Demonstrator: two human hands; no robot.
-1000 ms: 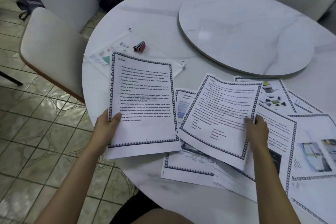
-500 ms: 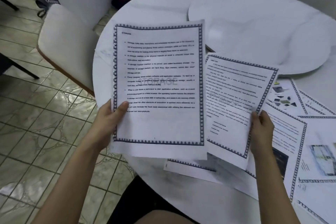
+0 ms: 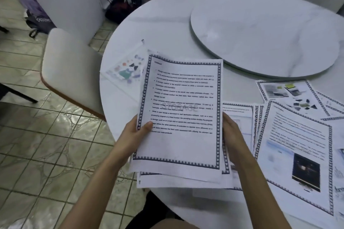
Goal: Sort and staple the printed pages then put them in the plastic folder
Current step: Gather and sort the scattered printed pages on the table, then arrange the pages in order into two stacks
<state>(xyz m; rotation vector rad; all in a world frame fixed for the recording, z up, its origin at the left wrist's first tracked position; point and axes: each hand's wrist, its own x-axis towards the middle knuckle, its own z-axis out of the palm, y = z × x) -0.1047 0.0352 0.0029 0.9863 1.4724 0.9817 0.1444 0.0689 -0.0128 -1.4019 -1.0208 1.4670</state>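
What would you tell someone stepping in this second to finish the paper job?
Left hand: grips the left edge of the held stack, thumb on top.
Right hand: holds the stack's right edge.
The stack, "STORAGE" page on top, is held over the near edge of the table. The plastic folder lies on the table beyond it, partly covered. Loose pages lie spread to the right. The stapler is not in view.
Done: a few pages gathered.
Left: sort in the loose pages, staple, slide into the folder.
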